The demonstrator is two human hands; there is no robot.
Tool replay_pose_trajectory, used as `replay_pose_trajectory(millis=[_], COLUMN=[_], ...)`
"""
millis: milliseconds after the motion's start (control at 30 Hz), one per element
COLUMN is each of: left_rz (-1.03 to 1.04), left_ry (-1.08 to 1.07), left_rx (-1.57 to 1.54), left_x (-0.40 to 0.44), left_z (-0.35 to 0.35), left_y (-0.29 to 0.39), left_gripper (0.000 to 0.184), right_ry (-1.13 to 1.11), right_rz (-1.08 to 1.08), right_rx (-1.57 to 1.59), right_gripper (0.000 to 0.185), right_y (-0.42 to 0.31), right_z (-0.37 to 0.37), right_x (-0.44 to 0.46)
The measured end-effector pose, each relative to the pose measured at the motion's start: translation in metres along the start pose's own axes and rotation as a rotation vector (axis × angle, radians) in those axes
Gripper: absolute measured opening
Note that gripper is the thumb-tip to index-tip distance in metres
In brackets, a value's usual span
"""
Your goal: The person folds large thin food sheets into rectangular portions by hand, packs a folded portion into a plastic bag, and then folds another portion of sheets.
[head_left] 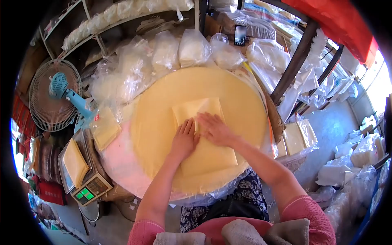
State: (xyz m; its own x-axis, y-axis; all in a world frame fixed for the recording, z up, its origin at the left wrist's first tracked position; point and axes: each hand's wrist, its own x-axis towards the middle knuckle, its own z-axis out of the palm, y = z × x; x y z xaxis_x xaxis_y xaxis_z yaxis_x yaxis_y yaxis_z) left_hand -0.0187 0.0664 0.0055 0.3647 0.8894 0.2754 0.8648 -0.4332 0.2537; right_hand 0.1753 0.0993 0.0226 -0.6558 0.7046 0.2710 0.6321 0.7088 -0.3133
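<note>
A stack of large, round, thin yellow sheets covers most of the round table in front of me. On top, one sheet is partly folded into a squarish shape; its folded flap lies towards the far side and a flat part extends towards me. My left hand lies on the folded sheet with its fingers stretched out. Beside it, my right hand rests on the same sheet, fingers extended and a little apart, angled to the left. The surface under both palms is hidden.
Plastic bags of folded sheets line the table's far side. At left stand a fan and a digital scale carrying folded sheets. A phone stands at the back. More packs sit at right, near a dark post.
</note>
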Motion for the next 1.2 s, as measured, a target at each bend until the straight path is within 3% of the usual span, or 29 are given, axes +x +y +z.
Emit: replay_pose_trajectory(millis=[67,167,267,367,467,600,700,800,867,900,967,1000,1033,1100,1200], left_rz=[0.012,-0.024,-0.01,0.197,0.273,0.463,0.363,0.329,0.312,0.287,-0.108,-0.299,-0.3,-0.431,-0.547], left_ry=[-0.014,-0.142,-0.101,-0.129,-0.125,-0.021,0.165,0.126,0.129,0.124,0.041,0.002,0.094,0.159,0.218], left_rx=[0.026,-0.242,-0.317,-0.056,0.047,0.011,-0.158,-0.106,-0.23,-0.298,-0.528,-0.633,-0.559,-0.594,-0.583], left_x=[0.0,0.0,-0.014,-0.063,-0.084,-0.097,-0.081,-0.07,-0.075,-0.085,-0.113,-0.121,-0.122,-0.114,-0.098], left_z=[0.002,-0.011,-0.022,-0.045,-0.042,-0.042,-0.052,-0.048,-0.061,-0.066,-0.075,-0.077,-0.06,-0.05,-0.039], left_y=[-0.004,-0.012,0.004,0.051,0.042,0.001,-0.011,-0.017,-0.011,-0.006,0.013,0.018,0.011,0.016,0.008], left_gripper=[0.059,0.066,0.075,0.073,0.078,0.056,0.04,0.033,0.023,0.019,0.014,0.016,0.029,0.033,0.037], right_ry=[-0.042,-0.072,-0.109,-0.093,-0.077,-0.085,-0.094,-0.112,-0.171,-0.233,-0.378,-0.514,-0.612,0.005,0.146], right_rz=[-0.057,0.004,-0.005,-0.017,0.012,0.029,0.033,0.018,-0.003,-0.074,-0.203,0.289,0.815,0.573,0.504], right_rx=[-0.265,-0.22,-0.273,-0.29,-0.212,-0.196,-0.169,-0.153,-0.108,-0.034,0.141,0.712,1.251,1.99,1.825], right_gripper=[0.053,0.053,0.053,0.053,0.053,0.053,0.051,0.049,0.049,0.049,0.048,0.048,0.05,0.05,0.041], right_y=[-0.006,-0.008,-0.009,-0.006,-0.005,-0.006,-0.006,-0.005,-0.012,-0.015,-0.023,-0.03,-0.034,-0.023,-0.038], right_z=[0.005,0.007,0.002,0.006,0.011,0.008,0.008,0.009,0.002,-0.001,-0.014,-0.025,-0.032,-0.026,-0.031], right_x=[-0.003,-0.002,-0.002,-0.003,-0.003,-0.004,-0.004,-0.005,-0.013,-0.021,-0.046,-0.047,-0.048,-0.083,-0.07])
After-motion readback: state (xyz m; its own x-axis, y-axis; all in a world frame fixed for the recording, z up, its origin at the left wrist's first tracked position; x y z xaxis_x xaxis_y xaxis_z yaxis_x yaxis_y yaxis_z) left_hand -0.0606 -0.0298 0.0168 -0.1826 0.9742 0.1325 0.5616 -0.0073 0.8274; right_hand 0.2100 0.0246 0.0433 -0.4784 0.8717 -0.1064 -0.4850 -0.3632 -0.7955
